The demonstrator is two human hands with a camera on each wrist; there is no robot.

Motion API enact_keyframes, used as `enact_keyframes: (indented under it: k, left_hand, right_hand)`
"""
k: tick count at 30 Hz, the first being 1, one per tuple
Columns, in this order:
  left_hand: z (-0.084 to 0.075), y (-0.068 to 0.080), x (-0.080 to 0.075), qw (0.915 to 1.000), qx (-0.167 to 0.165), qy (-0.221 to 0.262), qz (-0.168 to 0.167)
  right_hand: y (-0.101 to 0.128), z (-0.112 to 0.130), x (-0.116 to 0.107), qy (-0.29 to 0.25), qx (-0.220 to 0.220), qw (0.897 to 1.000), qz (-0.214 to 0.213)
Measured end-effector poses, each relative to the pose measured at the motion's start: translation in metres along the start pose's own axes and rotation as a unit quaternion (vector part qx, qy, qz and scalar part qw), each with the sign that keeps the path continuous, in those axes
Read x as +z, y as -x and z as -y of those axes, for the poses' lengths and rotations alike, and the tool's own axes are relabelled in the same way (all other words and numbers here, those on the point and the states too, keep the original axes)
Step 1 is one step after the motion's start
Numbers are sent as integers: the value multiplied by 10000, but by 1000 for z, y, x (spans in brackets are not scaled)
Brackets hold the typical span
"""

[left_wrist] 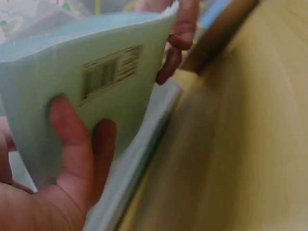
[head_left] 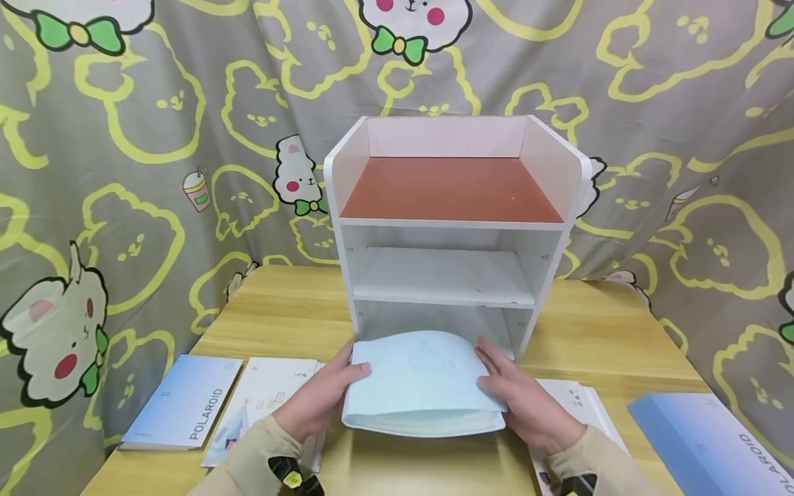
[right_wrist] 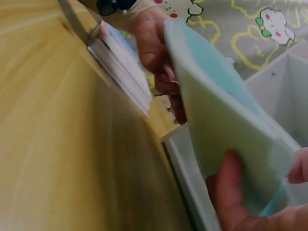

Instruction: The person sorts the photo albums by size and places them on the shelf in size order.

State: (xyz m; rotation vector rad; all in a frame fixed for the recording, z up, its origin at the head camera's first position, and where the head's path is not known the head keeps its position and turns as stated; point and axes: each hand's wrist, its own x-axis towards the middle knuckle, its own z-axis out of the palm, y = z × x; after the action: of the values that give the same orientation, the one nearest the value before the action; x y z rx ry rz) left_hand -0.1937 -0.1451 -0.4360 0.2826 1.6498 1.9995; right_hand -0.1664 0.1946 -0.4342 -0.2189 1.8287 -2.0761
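Observation:
I hold a pale blue-green booklet (head_left: pixel 423 382) bowed upward between both hands, just in front of the bottom opening of a white shelf unit (head_left: pixel 451 227). My left hand (head_left: pixel 322 396) grips its left edge, thumb on top and fingers (left_wrist: pixel 77 149) underneath by a barcode on the booklet (left_wrist: pixel 108 74). My right hand (head_left: pixel 515 399) grips the right edge; its thumb (right_wrist: pixel 231 192) presses the booklet (right_wrist: pixel 226 115) in the right wrist view. The booklet hangs a little above the wooden table (head_left: pixel 298 310).
The shelf unit has a red-brown top tray (head_left: pixel 449 187) and a white middle shelf (head_left: pixel 443 275). A blue Polaroid book (head_left: pixel 186 399) and white booklets (head_left: pixel 267 399) lie at front left; another blue book (head_left: pixel 713 441) and white booklets (head_left: pixel 573 403) at front right. A patterned curtain (head_left: pixel 155 138) hangs behind.

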Motion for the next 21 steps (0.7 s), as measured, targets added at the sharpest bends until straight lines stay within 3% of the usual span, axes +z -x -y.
enact_keyframes:
  k: [4,9,14,18,21]
  left_hand:
    - [-16,-2,6,9991,329,-72,-257]
    - [-33,1,19,9966,624,172,-510]
    - [-50,10,26,9965,840,-6,-20]
    - [-57,19,26,9971,509,-293,483]
    - [-61,24,25,9954,409,-404,764]
  right_hand:
    - [-1,21,0,550,-552,9969,-144]
    - [-4,55,1,1460,-1368,9783,-538]
    - [-2,68,5,2370,-1283,9567,-1103]
    - [11,69,10,3229,-1286,9261,-1466]
    - [22,76,14,3423,-1479,9158,-1494]
